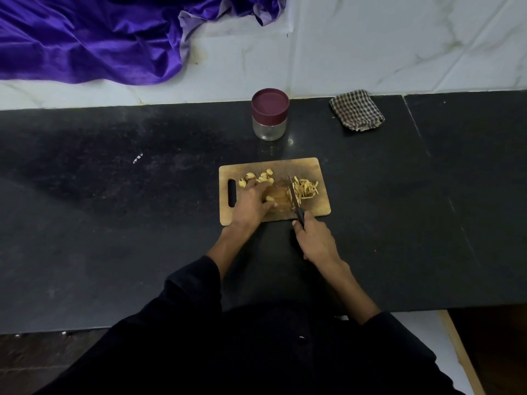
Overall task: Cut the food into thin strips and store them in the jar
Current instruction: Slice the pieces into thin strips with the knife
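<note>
A wooden cutting board (310, 166) lies on the black counter. My left hand (251, 205) holds down a pale food piece (270, 198) at the board's middle, fingers curled over it. In my right hand (315, 240) is the black handle of a knife (292, 192); its blade stands on the board just right of my left fingers. A pile of thin yellow strips (306, 188) lies right of the blade. Several uncut chunks (258, 176) sit at the board's back left. A glass jar (269, 115) with a maroon lid on stands behind the board.
A folded checked cloth (356, 109) lies at the back right of the counter (114, 209). Purple fabric (85, 38) drapes over the white ledge at the back left. The counter's front edge runs close to my body.
</note>
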Motion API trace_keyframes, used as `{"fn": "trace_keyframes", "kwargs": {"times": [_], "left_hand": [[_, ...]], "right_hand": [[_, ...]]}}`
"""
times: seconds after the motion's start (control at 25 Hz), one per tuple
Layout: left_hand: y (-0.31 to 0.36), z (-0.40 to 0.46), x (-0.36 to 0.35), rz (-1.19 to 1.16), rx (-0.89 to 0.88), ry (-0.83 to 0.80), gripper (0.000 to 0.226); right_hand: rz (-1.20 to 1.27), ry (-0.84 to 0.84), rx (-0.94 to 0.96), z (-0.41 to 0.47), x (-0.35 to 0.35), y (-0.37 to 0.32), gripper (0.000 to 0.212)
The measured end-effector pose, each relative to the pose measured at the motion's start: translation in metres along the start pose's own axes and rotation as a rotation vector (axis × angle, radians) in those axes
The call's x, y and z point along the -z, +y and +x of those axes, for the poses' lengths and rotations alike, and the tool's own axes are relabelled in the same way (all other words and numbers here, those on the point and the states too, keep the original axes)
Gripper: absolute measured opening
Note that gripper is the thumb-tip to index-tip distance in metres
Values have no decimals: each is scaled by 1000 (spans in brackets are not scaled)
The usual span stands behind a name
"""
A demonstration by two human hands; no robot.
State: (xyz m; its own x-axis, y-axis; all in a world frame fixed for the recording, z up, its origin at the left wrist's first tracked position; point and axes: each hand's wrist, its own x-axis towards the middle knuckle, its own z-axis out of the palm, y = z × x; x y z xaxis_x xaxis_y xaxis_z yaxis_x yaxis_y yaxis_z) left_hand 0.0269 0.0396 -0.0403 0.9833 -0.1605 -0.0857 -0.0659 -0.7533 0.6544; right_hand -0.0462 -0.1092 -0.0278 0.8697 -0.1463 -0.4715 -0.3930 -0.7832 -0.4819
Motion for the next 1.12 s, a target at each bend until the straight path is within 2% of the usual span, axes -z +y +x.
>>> {"fn": "trace_keyframes", "kwargs": {"times": [0.24,0.6,1.12], "left_hand": [[-3,-13,-10,-68,77,185,14],[-6,-6,-19,3,93,163,13],[-2,-5,-23,20,130,171,9]], "right_hand": [[-13,-44,50,-5,-2,-6,36],[-13,-67,88,-6,-6,-15,32],[-98,-94,2,-6,-15,-23,30]]}}
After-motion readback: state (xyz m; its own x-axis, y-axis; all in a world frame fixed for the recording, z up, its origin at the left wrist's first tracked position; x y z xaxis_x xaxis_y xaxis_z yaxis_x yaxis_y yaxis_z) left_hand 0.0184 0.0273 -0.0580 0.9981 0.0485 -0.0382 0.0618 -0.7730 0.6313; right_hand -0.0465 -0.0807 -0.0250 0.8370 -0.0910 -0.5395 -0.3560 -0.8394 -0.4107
